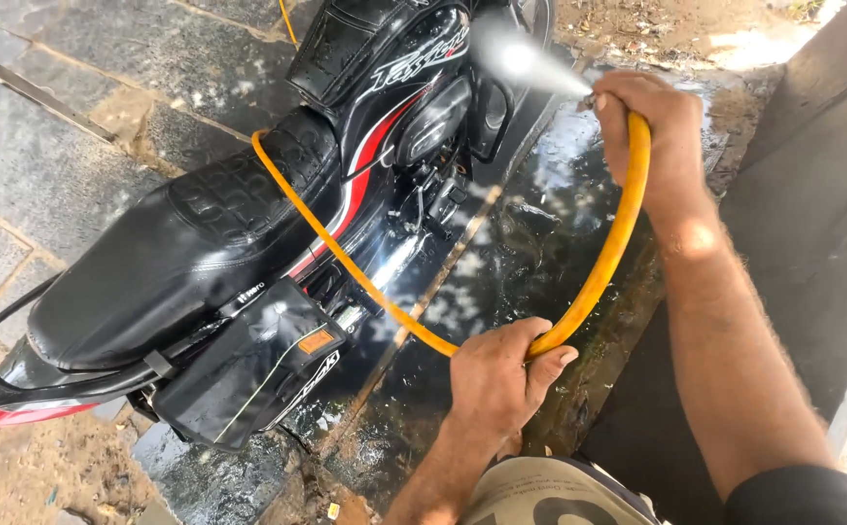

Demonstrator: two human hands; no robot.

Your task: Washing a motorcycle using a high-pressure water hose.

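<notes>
motorcycle, black with red and white stripes, upper left to centre of frame; black quilted seat; black side bag with a small orange patch, lower left, closed, contents not visible. hose, orange, arcing from upper right down to centre bottom, then over the seat and away at top. right hand, upper right, fist closed round hose end, spray jetting toward the bike. left hand, centre bottom, fingers wrapped round hose. ground: wet dark stone slabs, foam flecks; bare dirt, lower left; grey ramp, right.
</notes>
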